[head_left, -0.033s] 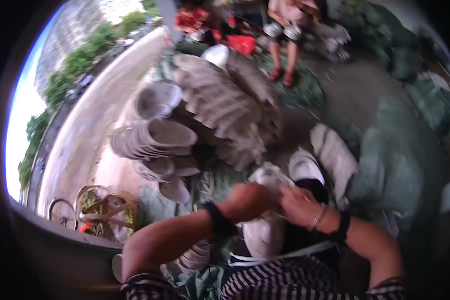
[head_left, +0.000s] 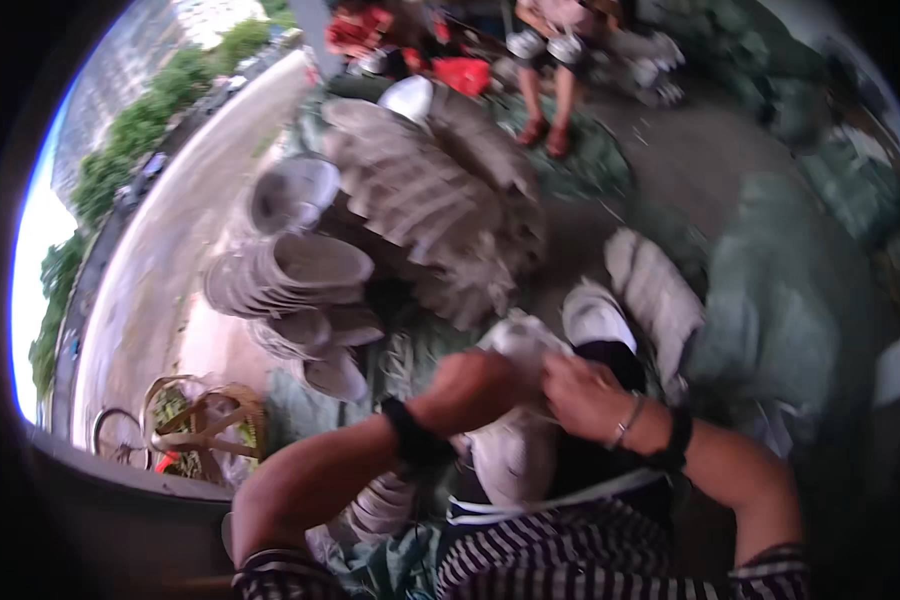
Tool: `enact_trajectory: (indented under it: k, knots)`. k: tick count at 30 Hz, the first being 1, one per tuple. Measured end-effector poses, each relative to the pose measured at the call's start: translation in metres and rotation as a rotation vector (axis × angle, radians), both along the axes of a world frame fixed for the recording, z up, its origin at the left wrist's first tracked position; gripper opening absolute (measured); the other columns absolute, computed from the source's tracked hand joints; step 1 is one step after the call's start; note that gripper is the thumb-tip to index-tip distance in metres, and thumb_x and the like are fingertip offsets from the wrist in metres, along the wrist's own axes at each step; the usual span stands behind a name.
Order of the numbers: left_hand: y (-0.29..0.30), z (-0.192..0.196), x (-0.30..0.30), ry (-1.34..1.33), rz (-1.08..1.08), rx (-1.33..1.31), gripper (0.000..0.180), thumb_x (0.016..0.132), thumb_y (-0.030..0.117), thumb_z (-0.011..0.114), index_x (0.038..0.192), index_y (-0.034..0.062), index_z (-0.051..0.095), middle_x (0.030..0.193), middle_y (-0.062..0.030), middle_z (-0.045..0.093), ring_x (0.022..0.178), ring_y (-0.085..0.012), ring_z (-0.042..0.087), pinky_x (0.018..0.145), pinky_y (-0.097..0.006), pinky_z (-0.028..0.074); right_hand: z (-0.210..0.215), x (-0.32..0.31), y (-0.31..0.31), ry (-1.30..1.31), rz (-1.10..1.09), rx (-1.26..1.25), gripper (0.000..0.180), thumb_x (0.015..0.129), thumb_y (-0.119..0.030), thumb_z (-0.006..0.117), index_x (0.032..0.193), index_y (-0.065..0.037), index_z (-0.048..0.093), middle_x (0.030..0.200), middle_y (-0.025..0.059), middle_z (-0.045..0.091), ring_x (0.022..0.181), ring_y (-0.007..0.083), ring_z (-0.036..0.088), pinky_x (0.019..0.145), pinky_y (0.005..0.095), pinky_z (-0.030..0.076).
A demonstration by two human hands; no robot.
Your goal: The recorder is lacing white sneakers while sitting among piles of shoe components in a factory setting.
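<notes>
Outdoors, on a high ledge above a road (head_left: 185, 190) lined with trees, a person sits on the ground among piles of pale bowls. At the far left, by the ledge, a wicker basket (head_left: 205, 425) holds something green and red. Next to it stand stacks of bowls (head_left: 290, 275) lying on their sides, at least three stacks, though blur keeps the bowls in each from being counted. Behind them rises a larger heap of stacked bowls (head_left: 430, 190) fanned out like shingles. At the centre, the left hand (head_left: 470, 390), wearing a dark wristband, is closed around a white bowl (head_left: 520, 345) held over the lap, and the right hand (head_left: 585, 395), with a thin bracelet and a dark band, closes on the same bowl from the other side; the exact finger positions are smeared by motion. Another pale bowl (head_left: 510, 460) rests in the lap beneath. The bowl looks stiff, smooth and breakable, probably light enough for one hand, and is best gripped at the rim with fingers on both faces. Further right lies one short row of bowls (head_left: 660, 290), then green sacks (head_left: 780, 310). A second person's legs (head_left: 550, 100) show at the top.
</notes>
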State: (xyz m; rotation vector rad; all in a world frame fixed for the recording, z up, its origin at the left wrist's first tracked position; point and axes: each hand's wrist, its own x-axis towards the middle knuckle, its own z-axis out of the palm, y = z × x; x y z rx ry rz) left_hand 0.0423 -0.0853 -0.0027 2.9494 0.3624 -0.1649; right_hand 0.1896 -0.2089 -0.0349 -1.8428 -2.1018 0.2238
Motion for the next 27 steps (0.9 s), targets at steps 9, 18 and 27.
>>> enact_trajectory:
  k: [9,18,27]
  knots:
    - [-0.001,0.023,0.024,0.293,-0.112,0.055,0.022,0.08,0.028,0.059,0.085,0.0075,0.066,0.073,-0.0103,0.065,0.069,-0.0261,0.066,0.062,-0.038,0.053,-0.004,-0.001,0.0,0.049,-0.004,-0.004,0.006,0.068,-0.005,0.06,0.072,-0.002,0.063,0.089,0.0132,0.053,0.086,0.0293,0.057,0.074,0.0385,0.049]
    - [0.014,0.003,-0.005,-0.302,0.423,-1.244,0.02,0.089,0.026,0.061,0.084,0.0063,0.062,0.076,0.003,0.058,0.067,-0.0053,0.054,0.063,-0.021,0.045,-0.014,0.017,-0.006,0.213,0.044,0.27,0.007,0.076,-0.01,0.061,0.075,-0.002,0.06,0.081,0.0079,0.056,0.07,0.021,0.057,0.064,0.0328,0.049]
    - [0.002,-0.018,-0.011,-0.644,0.322,-1.487,0.014,0.082,0.019,0.067,0.08,0.0053,0.066,0.11,-0.0043,0.053,0.1,-0.0141,0.05,0.089,-0.032,0.038,0.002,-0.01,-0.004,1.49,0.02,-0.344,0.026,0.091,-0.022,0.057,0.109,-0.004,0.055,0.068,0.0008,0.059,0.048,0.005,0.053,0.041,0.0182,0.042]
